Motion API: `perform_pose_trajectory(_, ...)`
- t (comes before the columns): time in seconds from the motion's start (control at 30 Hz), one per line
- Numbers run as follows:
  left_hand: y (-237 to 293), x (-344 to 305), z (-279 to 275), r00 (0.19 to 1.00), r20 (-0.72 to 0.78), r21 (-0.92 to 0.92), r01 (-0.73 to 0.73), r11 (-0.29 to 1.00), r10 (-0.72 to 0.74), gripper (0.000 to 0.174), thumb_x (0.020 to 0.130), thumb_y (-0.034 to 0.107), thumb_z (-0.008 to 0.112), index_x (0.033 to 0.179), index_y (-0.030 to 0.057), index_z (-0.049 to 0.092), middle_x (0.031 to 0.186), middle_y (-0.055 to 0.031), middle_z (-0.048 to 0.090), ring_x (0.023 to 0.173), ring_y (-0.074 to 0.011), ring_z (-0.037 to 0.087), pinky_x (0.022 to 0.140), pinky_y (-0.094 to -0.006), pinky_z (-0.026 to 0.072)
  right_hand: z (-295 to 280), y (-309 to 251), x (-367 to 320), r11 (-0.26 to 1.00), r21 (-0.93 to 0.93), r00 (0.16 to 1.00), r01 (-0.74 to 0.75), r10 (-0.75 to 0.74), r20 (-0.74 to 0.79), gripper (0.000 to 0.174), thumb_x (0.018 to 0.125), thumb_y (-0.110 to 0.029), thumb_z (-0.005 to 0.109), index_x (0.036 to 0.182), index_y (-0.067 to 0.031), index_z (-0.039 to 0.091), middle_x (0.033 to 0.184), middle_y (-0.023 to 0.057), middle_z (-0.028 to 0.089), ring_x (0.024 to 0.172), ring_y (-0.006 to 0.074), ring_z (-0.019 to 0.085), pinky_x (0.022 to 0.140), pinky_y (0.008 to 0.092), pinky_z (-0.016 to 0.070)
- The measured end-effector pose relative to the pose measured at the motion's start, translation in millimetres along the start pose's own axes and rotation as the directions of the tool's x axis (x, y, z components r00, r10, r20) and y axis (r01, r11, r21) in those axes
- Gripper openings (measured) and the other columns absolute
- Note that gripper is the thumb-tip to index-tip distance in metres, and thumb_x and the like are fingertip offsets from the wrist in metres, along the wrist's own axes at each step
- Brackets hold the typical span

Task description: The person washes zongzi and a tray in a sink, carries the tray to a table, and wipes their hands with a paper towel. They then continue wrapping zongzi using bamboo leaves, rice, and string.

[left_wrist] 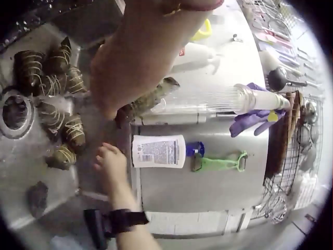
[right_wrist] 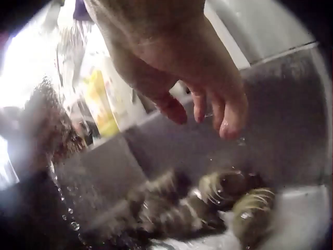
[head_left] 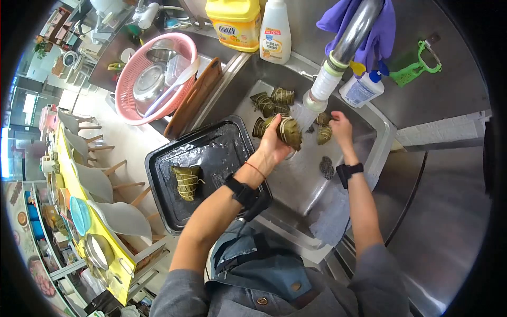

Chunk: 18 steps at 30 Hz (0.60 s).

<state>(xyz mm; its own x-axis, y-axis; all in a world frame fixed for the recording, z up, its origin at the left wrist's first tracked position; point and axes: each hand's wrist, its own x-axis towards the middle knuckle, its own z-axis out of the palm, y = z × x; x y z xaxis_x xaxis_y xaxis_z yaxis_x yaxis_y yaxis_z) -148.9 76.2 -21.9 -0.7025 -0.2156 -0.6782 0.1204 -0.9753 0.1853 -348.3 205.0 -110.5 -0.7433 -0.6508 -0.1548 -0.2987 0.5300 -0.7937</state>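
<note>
My left hand (head_left: 270,147) grips a leaf-wrapped rice dumpling (head_left: 290,133) tied with string, close beside the water stream (head_left: 303,115) from the tap (head_left: 320,87). In the left wrist view that dumpling (left_wrist: 151,101) shows partly behind the hand, with water running across it. Over the right side of the sink hangs my right hand (head_left: 342,130), its fingers loosely bent with nothing between them. Drops cling to its fingertips (right_wrist: 232,127) in the right wrist view. Several more tied dumplings (left_wrist: 52,83) lie on the sink floor below the hands.
A black tray (head_left: 227,150) with one tied dumpling (head_left: 186,184) stands left of the sink (head_left: 285,193). A dark scouring pad (head_left: 326,167) and a grey cloth (head_left: 332,215) lie at the sink's near right. Bottles (head_left: 275,33) and purple gloves (head_left: 388,29) line the back.
</note>
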Motion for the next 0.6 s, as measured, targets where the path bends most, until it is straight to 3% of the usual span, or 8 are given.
perform_pose_trajectory(0.07, -1.2, 17.9, 5.8, 0.997, 0.077, -0.097, -0.011, 0.995, 0.019, 0.048, 0.090, 0.048, 0.044, 0.116, 0.0087, 0.050, 0.118, -0.0103, 0.053, 0.111, -0.0270, 0.049, 0.096, -0.0458, 0.0364, 21.1, 24.8, 13.7, 0.896, -0.430, 0.991, 0.110, -0.132, -0.023, 0.048, 0.071, -0.005, 0.058, 0.118, -0.0029, 0.049, 0.113, 0.0161, 0.055, 0.101, 0.0316, 0.054, 0.085, 0.0416, 0.0431)
perform_pose_trajectory(0.23, -4.7, 21.7, 20.1, 0.973, 0.217, -0.166, -0.047, 0.985, 0.083, 0.050, 0.089, 0.050, 0.041, 0.117, 0.0091, 0.050, 0.122, -0.0085, 0.052, 0.113, -0.0256, 0.048, 0.100, -0.0448, 0.0320, 53.8, 38.5, 33.3, 0.774, -0.567, 0.957, 0.281, -0.270, 0.107, 0.053, 0.069, -0.003, 0.059, 0.120, -0.0029, 0.044, 0.119, 0.0146, 0.049, 0.111, 0.0318, 0.044, 0.091, 0.0435, 0.0365)
perform_pose_trajectory(0.27, -4.2, 20.5, 18.5, 0.982, 0.185, -0.190, 0.001, 0.982, 0.035, 0.047, 0.089, 0.047, 0.040, 0.115, 0.0100, 0.052, 0.121, -0.0079, 0.053, 0.110, -0.0239, 0.050, 0.097, -0.0430, 0.0362, 59.7, 48.1, 40.7, 0.747, -0.586, 0.949, 0.315, -0.271, 0.164, 0.054, 0.069, -0.003, 0.060, 0.120, -0.0029, 0.044, 0.119, 0.0139, 0.048, 0.112, 0.0310, 0.042, 0.092, 0.0431, 0.0355)
perform_pose_trajectory(0.3, -4.1, 21.8, 13.3, 0.972, 0.234, -0.210, 0.023, 0.977, 0.028, 0.046, 0.090, 0.046, 0.040, 0.113, 0.0097, 0.053, 0.119, -0.0079, 0.054, 0.108, -0.0241, 0.051, 0.094, -0.0422, 0.0394, 69.8, 67.8, 51.9, 0.651, -0.638, 0.897, 0.412, -0.412, 0.159, 0.051, 0.067, -0.003, 0.061, 0.116, -0.0019, 0.046, 0.111, 0.0136, 0.050, 0.104, 0.0319, 0.045, 0.087, 0.0427, 0.0366)
perform_pose_trajectory(0.37, -2.2, 11.3, 10.1, 0.971, 0.236, -0.240, 0.089, 0.967, -0.031, 0.043, 0.090, 0.043, 0.040, 0.111, 0.0080, 0.054, 0.111, -0.0087, 0.056, 0.100, -0.0247, 0.056, 0.081, -0.0382, 0.0494, 82.7, 81.0, 59.5, 0.605, -0.696, 0.891, 0.388, -0.440, 0.114, 0.047, 0.067, -0.003, 0.061, 0.112, -0.0013, 0.047, 0.104, 0.0126, 0.050, 0.099, 0.0323, 0.045, 0.084, 0.0420, 0.0370)
perform_pose_trajectory(0.47, 4.6, -3.0, 7.1, 0.970, 0.226, -0.282, 0.154, 0.947, -0.091, 0.043, 0.088, 0.043, 0.045, 0.112, 0.0079, 0.051, 0.107, -0.0109, 0.056, 0.089, -0.0253, 0.056, 0.074, -0.0356, 0.0504, 100.6, 101.5, 66.5, 0.527, -0.776, 0.907, 0.347, -0.399, 0.135, 0.037, 0.067, -0.005, 0.060, 0.103, 0.0003, 0.049, 0.096, 0.0126, 0.047, 0.092, 0.0317, 0.044, 0.080, 0.0411, 0.0371)
perform_pose_trajectory(0.5, 7.4, -5.8, 7.6, 0.970, 0.220, -0.261, 0.160, 0.952, -0.103, 0.044, 0.087, 0.044, 0.047, 0.107, 0.0058, 0.053, 0.101, -0.0125, 0.057, 0.084, -0.0248, 0.058, 0.070, -0.0345, 0.0514, 99.5, 98.8, 65.1, 0.550, -0.771, 0.925, 0.321, -0.358, 0.130, 0.036, 0.068, -0.005, 0.059, 0.102, 0.0006, 0.049, 0.096, 0.0128, 0.046, 0.092, 0.0317, 0.044, 0.080, 0.0416, 0.0371)
perform_pose_trajectory(0.6, 15.1, -13.8, 12.3, 0.966, 0.216, 0.110, 0.123, 0.986, -0.144, 0.047, 0.084, 0.047, 0.050, 0.103, 0.0034, 0.054, 0.096, -0.0146, 0.057, 0.081, -0.0250, 0.059, 0.071, -0.0340, 0.0513, 91.0, 88.7, 61.8, 0.818, -0.516, 0.955, 0.256, -0.296, 0.004, 0.038, 0.068, -0.008, 0.060, 0.102, 0.0034, 0.047, 0.103, 0.0157, 0.045, 0.098, 0.0345, 0.045, 0.083, 0.0441, 0.0388)
